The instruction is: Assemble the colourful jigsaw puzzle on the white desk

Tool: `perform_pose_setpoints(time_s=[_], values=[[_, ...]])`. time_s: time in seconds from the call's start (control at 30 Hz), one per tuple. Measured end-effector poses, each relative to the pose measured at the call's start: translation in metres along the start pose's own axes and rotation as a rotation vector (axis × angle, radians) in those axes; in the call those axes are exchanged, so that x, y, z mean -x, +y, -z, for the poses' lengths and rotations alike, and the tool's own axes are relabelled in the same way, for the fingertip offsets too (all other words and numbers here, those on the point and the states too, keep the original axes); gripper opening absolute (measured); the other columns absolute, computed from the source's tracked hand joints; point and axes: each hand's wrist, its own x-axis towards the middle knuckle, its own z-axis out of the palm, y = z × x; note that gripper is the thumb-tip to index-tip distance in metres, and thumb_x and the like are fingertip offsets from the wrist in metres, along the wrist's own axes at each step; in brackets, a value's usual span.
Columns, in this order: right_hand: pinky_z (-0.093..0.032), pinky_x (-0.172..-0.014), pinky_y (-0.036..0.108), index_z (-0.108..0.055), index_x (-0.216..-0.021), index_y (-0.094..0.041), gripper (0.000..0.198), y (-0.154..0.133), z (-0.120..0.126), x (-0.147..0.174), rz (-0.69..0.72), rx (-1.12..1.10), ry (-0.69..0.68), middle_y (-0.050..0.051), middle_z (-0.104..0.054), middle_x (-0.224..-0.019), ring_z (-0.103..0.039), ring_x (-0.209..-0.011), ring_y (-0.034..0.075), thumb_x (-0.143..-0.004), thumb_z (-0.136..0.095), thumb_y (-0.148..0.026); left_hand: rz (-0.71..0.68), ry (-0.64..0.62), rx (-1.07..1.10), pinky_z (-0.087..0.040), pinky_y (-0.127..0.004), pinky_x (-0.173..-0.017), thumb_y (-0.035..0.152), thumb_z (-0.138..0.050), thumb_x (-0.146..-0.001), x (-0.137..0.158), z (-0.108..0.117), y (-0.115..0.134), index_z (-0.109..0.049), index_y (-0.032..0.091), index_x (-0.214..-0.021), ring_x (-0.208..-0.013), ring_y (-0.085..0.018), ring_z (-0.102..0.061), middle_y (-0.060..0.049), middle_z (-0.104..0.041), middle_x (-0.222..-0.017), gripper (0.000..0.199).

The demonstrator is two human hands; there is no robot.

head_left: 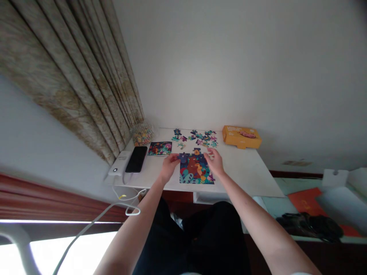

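Note:
A partly joined jigsaw puzzle (192, 172) lies flat on the white table, showing a brown animal, an orange figure and leaves. My left hand (170, 165) is at its upper left corner, fingers pinched together on a dark blue puzzle piece (183, 157). My right hand (215, 162) is by the upper right corner, thumb and fingers curled but apart; nothing shows clearly between them. Between the hands, a puzzle piece with an orange patch (196, 151) sticks up from the top edge. Loose puzzle pieces (207, 138) lie spread farther back.
Left of the puzzle are a picture card (159, 148), a black phone (137, 159), a white power bank (119, 163) with a cable and a clear container of colourful bits (143, 133). A yellow box (241, 136) stands at the back right. The wall bounds the table (243, 172) behind.

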Motion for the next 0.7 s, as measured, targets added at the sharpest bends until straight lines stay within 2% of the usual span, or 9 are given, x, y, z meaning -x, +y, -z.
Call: perform_pose_setpoints(time_s=[0.1,0.17,0.27,0.33,0.47,0.53,0.57,0.63,0.7], values=[[-0.056,-0.084,0.036,-0.058,-0.135,-0.022,0.058,-0.035,-0.018,0.028,-0.026,-0.289,-0.223,0.011,-0.070,-0.120,-0.068,-0.097,0.023,-0.088,-0.064,-0.056,-0.062,-0.117,-0.082,-0.054,-0.036,-0.095,0.029,-0.069,-0.082,0.004,-0.005,0.006,-0.077,0.021,-0.104,-0.098,-0.022,-0.071,-0.006,-0.078,-0.107,0.025],[-0.056,-0.082,0.036,-0.060,-0.132,-0.024,0.057,-0.050,-0.026,0.042,-0.051,-0.429,-0.283,0.008,-0.072,-0.110,-0.069,-0.092,0.022,-0.086,-0.066,-0.057,-0.079,-0.186,-0.098,-0.054,-0.035,-0.094,0.029,-0.068,-0.084,0.006,-0.008,0.010,-0.077,0.021,-0.111,-0.100,-0.022,-0.070,-0.006,-0.077,-0.111,0.030],[-0.057,-0.074,0.034,-0.066,-0.121,-0.024,0.048,-0.058,-0.033,0.054,-0.077,-0.579,-0.278,0.002,-0.070,-0.086,-0.068,-0.078,0.020,-0.083,-0.070,-0.053,-0.080,-0.218,-0.082,-0.055,-0.033,-0.087,0.029,-0.072,-0.081,0.008,-0.012,0.012,-0.075,0.021,-0.121,-0.092,-0.021,-0.070,-0.005,-0.077,-0.103,0.041],[-0.055,-0.065,0.031,-0.067,-0.113,-0.024,0.043,-0.057,-0.037,0.059,-0.129,-0.647,-0.261,-0.002,-0.065,-0.073,-0.064,-0.066,0.018,-0.079,-0.075,-0.049,-0.062,-0.164,-0.022,-0.055,-0.031,-0.081,0.030,-0.075,-0.079,0.010,-0.017,0.011,-0.070,0.020,-0.128,-0.086,-0.019,-0.070,-0.003,-0.076,-0.094,0.050],[-0.052,-0.057,0.029,-0.063,-0.105,-0.023,0.044,-0.055,-0.052,0.068,-0.346,-0.746,-0.156,-0.004,-0.064,-0.068,-0.062,-0.059,0.017,-0.073,-0.078,-0.050,0.014,-0.042,0.151,-0.056,-0.030,-0.078,0.036,-0.078,-0.078,0.019,-0.032,-0.001,-0.065,0.018,-0.125,-0.082,-0.017,-0.070,-0.004,-0.074,-0.092,0.052],[-0.053,-0.057,0.030,-0.060,-0.104,-0.024,0.045,-0.054,-0.058,0.070,-0.385,-0.740,-0.121,-0.003,-0.066,-0.070,-0.063,-0.059,0.018,-0.074,-0.075,-0.054,0.060,-0.022,0.185,-0.056,-0.030,-0.077,0.038,-0.079,-0.077,0.023,-0.038,-0.008,-0.066,0.017,-0.116,-0.082,-0.018,-0.071,-0.006,-0.075,-0.095,0.046],[-0.053,-0.058,0.031,-0.059,-0.103,-0.024,0.044,-0.052,-0.059,0.070,-0.356,-0.698,-0.122,-0.002,-0.067,-0.071,-0.065,-0.060,0.019,-0.076,-0.073,-0.056,0.079,-0.008,0.183,-0.056,-0.030,-0.076,0.038,-0.079,-0.076,0.025,-0.040,-0.012,-0.066,0.017,-0.113,-0.080,-0.018,-0.071,-0.007,-0.075,-0.094,0.045],[-0.056,-0.066,0.035,-0.060,-0.099,-0.023,0.039,-0.048,-0.054,0.067,-0.225,-0.505,-0.132,0.002,-0.070,-0.078,-0.068,-0.069,0.022,-0.083,-0.066,-0.058,0.088,0.034,0.136,-0.055,-0.029,-0.071,0.039,-0.078,-0.075,0.024,-0.039,-0.017,-0.066,0.018,-0.111,-0.075,-0.018,-0.070,-0.004,-0.074,-0.086,0.044],[-0.056,-0.083,0.040,-0.064,-0.099,-0.022,0.032,-0.039,-0.042,0.059,-0.060,-0.193,-0.124,0.008,-0.073,-0.092,-0.070,-0.087,0.025,-0.090,-0.059,-0.053,0.058,0.071,0.047,-0.054,-0.029,-0.068,0.039,-0.077,-0.076,0.018,-0.033,-0.018,-0.065,0.019,-0.112,-0.071,-0.018,-0.069,-0.001,-0.071,-0.077,0.042]])
